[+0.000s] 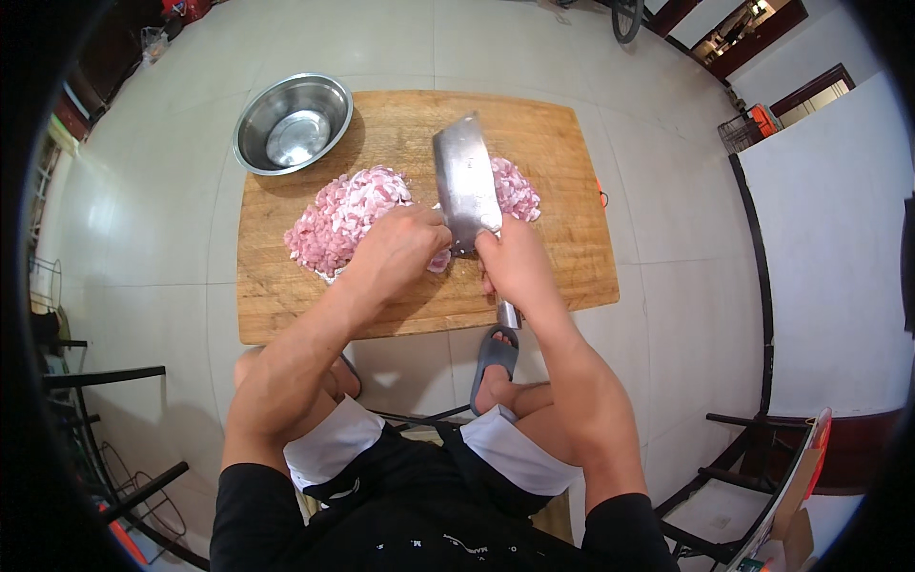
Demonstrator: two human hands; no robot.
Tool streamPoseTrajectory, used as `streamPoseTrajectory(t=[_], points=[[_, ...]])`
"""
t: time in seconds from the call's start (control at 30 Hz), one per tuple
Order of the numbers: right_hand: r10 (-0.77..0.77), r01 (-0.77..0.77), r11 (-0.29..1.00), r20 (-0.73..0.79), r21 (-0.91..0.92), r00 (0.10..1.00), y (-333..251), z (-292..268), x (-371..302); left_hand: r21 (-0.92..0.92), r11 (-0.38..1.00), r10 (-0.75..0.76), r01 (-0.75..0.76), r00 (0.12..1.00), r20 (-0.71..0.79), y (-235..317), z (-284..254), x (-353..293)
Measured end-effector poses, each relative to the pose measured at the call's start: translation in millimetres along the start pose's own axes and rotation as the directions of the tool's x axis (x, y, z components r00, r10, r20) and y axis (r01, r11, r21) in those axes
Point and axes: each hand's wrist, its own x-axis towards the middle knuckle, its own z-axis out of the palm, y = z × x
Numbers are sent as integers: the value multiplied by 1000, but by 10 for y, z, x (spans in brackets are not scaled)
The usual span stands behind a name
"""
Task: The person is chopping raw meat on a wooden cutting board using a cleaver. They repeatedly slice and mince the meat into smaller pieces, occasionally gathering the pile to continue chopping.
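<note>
One wooden board (400, 296), one steel bowl (293, 122), two meat heaps (348, 217); right hand (515, 262) grip clamped on cleaver (465, 181), left hand (400, 250) curled on meat.

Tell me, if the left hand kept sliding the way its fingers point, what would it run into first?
Most likely the cleaver: the left hand points right, its fingertips already close to the blade's lower edge, with diced meat beneath. Depth is hard to judge here.

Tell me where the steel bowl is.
In the head view, the bowl sits on the far left corner of the cutting board, just beyond the pile of diced meat.
</note>
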Motion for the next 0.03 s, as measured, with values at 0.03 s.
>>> streamPoseTrajectory(t=[0.03], points=[[70,-71,997,31,41,997,-32,-43,2,35,999,7,-7,1000,-6,20,-17,-2]])
